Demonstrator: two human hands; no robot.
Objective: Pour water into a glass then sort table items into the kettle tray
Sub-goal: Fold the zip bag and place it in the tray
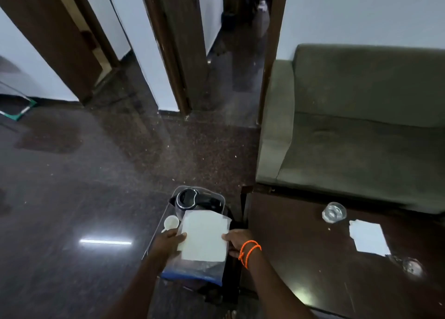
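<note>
While both hands, left (171,240) and right (237,242), grip a clear bag (203,242) of white sheets over the tray (154,232), a cup (171,222) and kettle (189,199) sit just beyond the bag. Right of the tray, a table (301,258) holds paper (368,238) and a glass (334,212).

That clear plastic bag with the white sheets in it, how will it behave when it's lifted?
The clear plastic bag probably flops: both the left hand and right hand support its sides. The thin white sheets inside suggest it is light. Its glossy film may be slippery.
</note>
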